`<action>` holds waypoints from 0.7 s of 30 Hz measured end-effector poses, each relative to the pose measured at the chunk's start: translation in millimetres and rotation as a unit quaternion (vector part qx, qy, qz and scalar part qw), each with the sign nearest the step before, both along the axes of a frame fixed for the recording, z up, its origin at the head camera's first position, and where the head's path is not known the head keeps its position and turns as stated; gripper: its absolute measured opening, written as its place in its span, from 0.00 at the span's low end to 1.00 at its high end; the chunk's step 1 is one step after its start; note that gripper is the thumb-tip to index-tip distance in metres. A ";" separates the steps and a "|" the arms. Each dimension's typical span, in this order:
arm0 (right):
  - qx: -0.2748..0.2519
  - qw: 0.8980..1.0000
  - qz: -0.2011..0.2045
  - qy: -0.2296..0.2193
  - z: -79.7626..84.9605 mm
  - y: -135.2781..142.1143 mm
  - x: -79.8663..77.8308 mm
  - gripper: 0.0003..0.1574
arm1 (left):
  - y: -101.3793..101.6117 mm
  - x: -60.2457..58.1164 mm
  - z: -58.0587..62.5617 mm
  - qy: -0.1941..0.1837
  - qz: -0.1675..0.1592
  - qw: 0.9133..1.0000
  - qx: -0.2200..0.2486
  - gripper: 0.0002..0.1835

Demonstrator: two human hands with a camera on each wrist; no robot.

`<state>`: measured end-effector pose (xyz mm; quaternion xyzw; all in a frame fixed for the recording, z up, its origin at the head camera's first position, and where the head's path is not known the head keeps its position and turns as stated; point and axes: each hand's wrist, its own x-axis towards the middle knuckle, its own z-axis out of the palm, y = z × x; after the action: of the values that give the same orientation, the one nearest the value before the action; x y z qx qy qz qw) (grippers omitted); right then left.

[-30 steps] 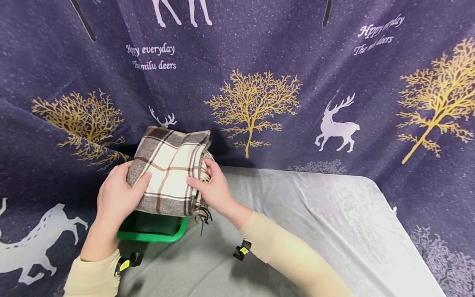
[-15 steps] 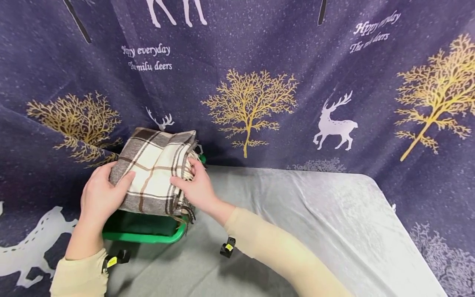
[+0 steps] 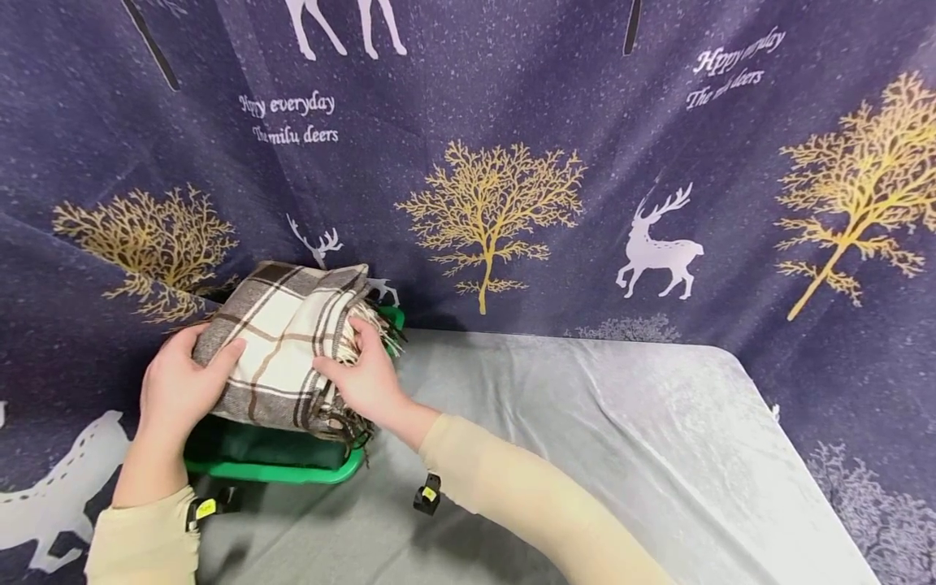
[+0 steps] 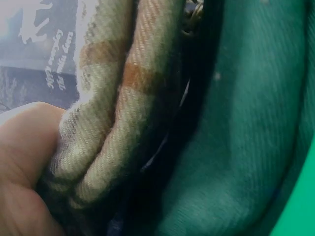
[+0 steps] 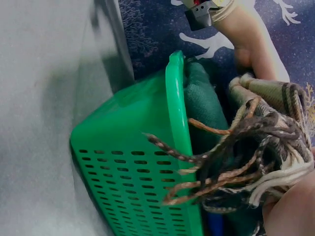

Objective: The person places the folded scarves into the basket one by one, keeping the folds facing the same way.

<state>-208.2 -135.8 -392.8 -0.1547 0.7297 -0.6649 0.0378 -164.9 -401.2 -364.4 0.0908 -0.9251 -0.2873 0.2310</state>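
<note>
A folded plaid scarf point(image 3: 274, 341) in white, grey and brown, with a knotted fringe, is over a green plastic basket point(image 3: 274, 473). My left hand point(image 3: 179, 380) grips its left side, thumb on top. At the right, fringed side, my right hand point(image 3: 369, 386) pinches the folded layers between thumb and fingers. Inside the basket lies a dark green cloth point(image 4: 246, 123); in the left wrist view a dark gap parts it from the scarf's folded edge. Fringe strands point(image 5: 231, 152) hang across the slotted basket's rim in the right wrist view.
The basket stands on a grey cloth-covered table point(image 3: 556, 439), near its back left. Behind rises a dark blue curtain point(image 3: 453, 89) printed with trees and deer. A small dark blue patch point(image 5: 215, 223) shows in the basket under the fringe.
Both hands have carried the scarf left and slightly down over the basket. More of the basket's far right rim now shows. Neither hand has let go.
</note>
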 end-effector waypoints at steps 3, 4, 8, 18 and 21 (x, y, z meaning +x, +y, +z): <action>0.002 1.000 0.003 -0.004 -2.8 -2.7 -0.5 0.52 | -3.8 -3.5 -3.9 -0.014 -0.001 1.000 0.002 0.40; 0.002 1.000 0.003 -0.005 -3.7 -3.4 -0.5 0.51 | -4.5 -4.3 -5.3 -0.018 0.000 1.000 0.003 0.40; 0.008 1.000 -0.004 -0.006 -7.6 -6.1 -0.6 0.50 | -8.6 -6.8 -9.0 -0.028 0.001 1.000 0.006 0.42; 0.038 0.999 -0.009 -0.018 -17.0 -8.1 1.3 0.53 | -16.8 -8.0 -14.4 -0.076 -0.005 0.997 -0.012 0.44; 0.051 0.998 -0.014 -0.020 -20.8 -7.8 0.4 0.53 | -19.8 -9.5 -14.5 -0.104 -0.012 0.994 -0.015 0.46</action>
<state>-207.8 -143.7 -413.6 -0.1290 0.7637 -0.6306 0.0504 -174.4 -421.0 -379.0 0.1057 -0.9494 -0.2653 0.1309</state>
